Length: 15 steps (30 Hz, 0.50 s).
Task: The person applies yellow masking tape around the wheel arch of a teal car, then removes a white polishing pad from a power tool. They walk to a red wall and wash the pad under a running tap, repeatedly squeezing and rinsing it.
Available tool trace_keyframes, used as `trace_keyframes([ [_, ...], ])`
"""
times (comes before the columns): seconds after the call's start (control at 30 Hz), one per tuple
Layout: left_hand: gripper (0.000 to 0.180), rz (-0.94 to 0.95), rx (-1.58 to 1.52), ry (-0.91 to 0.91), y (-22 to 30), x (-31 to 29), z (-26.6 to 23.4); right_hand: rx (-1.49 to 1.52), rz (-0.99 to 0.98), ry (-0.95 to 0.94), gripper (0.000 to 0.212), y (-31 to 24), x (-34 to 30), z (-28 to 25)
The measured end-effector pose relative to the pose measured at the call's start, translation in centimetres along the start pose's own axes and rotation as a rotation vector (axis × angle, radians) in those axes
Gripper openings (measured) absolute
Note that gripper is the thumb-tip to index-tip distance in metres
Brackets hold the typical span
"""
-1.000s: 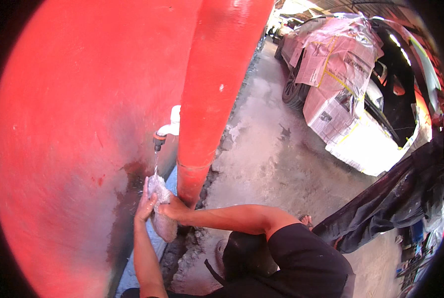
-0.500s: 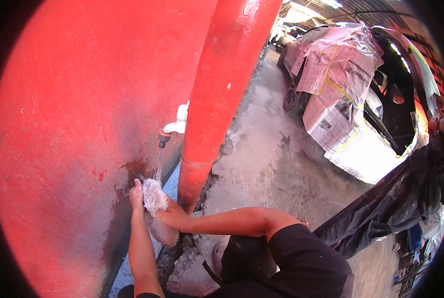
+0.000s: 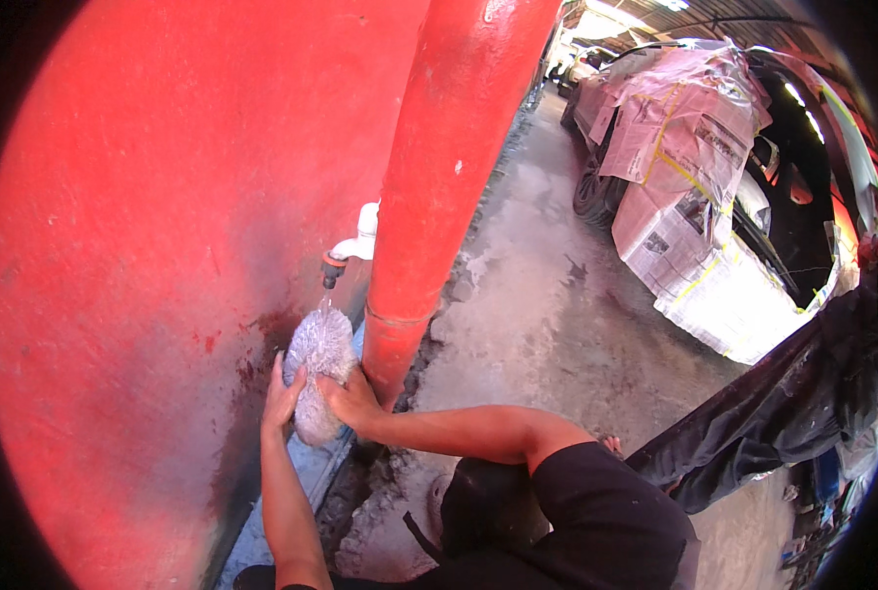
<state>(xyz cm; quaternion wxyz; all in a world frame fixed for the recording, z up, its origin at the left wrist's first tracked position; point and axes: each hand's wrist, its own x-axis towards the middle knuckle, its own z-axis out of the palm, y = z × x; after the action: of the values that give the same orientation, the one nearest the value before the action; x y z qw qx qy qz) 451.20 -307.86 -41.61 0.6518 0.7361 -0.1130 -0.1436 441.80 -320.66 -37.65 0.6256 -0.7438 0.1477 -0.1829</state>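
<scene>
Both my hands are closed around a shaggy, pale grey-lilac wash mitt (image 3: 319, 344), which is soaked. My left hand (image 3: 283, 395) grips its left edge, with the thumb laid on its front. From the other side, my right hand (image 3: 352, 401) presses into its lower right part, some fingers hidden behind the pile. Water (image 3: 327, 303) runs onto the mitt's upper end from a white tap (image 3: 362, 236) with a black and orange hose connector (image 3: 332, 267). The mitt's lower end hangs below my hands.
A red wall (image 3: 164, 216), wet and stained below the tap, stands at my left. Beside the tap rises a thick red pipe (image 3: 434, 177). On the right, a car (image 3: 690, 167) is masked with newspaper and yellow tape. Black trouser-like fabric (image 3: 783, 383) stretches across the right side.
The mitt has risen closer to the tap and now shows more of its shaggy face. My left hand has shifted down its edge, and its thumb now lies across the front.
</scene>
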Motion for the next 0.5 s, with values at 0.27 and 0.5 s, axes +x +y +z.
trace_keyframes([
  [0.27,0.059,-0.374,-0.924,-0.162,-15.1,0.6,-0.3,-0.021,0.326,-0.574,0.08,-4.4,-0.9,-4.1],
  [0.5,0.074,-0.173,-0.563,0.204,-11.5,-1.2,-2.5,-0.962,0.081,-0.699,0.037,-11.5,2.7,-21.3],
])
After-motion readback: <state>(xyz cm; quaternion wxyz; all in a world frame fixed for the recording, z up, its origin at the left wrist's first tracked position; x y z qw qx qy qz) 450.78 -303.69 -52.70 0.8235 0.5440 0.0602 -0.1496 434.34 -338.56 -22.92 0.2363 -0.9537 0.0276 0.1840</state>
